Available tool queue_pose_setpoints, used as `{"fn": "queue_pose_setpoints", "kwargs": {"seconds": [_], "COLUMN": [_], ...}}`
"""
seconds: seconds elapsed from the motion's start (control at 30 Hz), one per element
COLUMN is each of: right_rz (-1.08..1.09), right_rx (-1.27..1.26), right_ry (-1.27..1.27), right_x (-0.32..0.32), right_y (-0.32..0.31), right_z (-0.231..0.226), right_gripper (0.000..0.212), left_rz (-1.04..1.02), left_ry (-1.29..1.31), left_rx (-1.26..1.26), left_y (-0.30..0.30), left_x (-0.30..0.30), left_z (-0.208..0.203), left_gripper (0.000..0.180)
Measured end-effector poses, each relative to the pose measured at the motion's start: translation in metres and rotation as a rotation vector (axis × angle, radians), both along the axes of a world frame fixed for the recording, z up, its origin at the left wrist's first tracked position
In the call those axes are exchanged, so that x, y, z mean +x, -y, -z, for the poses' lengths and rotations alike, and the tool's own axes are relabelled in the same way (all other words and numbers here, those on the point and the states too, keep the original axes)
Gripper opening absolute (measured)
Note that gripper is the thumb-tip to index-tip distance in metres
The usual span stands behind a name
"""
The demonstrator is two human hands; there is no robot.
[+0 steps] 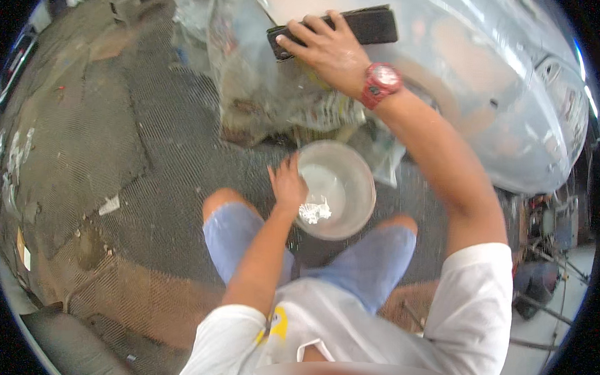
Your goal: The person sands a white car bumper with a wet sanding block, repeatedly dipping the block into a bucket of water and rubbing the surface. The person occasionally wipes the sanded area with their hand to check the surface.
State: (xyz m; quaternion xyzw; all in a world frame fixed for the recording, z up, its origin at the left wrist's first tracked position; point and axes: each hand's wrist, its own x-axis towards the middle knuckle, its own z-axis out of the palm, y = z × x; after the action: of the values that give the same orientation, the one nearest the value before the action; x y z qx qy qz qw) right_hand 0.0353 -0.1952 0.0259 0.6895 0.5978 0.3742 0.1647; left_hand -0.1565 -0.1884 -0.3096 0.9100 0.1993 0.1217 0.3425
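Observation:
My right hand (pixel 331 53), with a red watch on its wrist, is closed over a long black sanding block (pixel 375 26). The block lies against a pale grey car body panel (pixel 444 34) in the upper part of the head view. Lower down, my left hand (pixel 288 186) is at the left rim of a whitish plastic bucket (pixel 371 190). Its visible fingers are spread and stretched forward; the thumb side is hidden against the bucket. Cloudy water (pixel 330 185) and a bright reflection show inside the bucket, which stands between my knees.
Crumpled clear plastic sheeting (pixel 234 73) hangs along the panel beyond the bucket. The dark ribbed floor (pixel 176 137) stretches left, with a white scrap (pixel 109 204) on it. Metal stands and equipment (pixel 549 256) are at the right edge.

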Motion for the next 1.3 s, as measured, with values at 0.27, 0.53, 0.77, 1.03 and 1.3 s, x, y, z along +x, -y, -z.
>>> {"fn": "queue_pose_setpoints", "kwargs": {"seconds": [0.27, 0.53, 0.77, 1.03, 1.3], "right_rz": [0.599, 0.773, 0.906, 0.749, 0.486], "right_rx": [-0.132, -0.207, -0.267, -0.67, -0.492], "right_ry": [-0.769, -1.499, -1.441, -1.448, -1.112], "right_x": [-0.095, -0.078, -0.102, -0.091, -0.059], "right_y": [0.169, 0.132, 0.132, 0.135, 0.18], "right_z": [0.176, 0.415, 0.478, 0.488, 0.29], "right_gripper": [0.062, 0.05, 0.063, 0.064, 0.043], "left_rz": [0.005, 0.024, -0.022, -0.01, -0.006], "left_ry": [-0.061, -0.161, -0.203, -0.177, -0.018], "left_rx": [0.024, 0.162, 0.094, 0.137, 0.009], "left_y": [0.0, -0.003, 0.004, 0.005, -0.007], "left_x": [0.004, 0.01, 0.008, 0.011, 0.011], "left_z": [-0.003, -0.005, -0.014, -0.005, 0.027], "left_gripper": [0.08, 0.087, 0.085, 0.082, 0.067]}}
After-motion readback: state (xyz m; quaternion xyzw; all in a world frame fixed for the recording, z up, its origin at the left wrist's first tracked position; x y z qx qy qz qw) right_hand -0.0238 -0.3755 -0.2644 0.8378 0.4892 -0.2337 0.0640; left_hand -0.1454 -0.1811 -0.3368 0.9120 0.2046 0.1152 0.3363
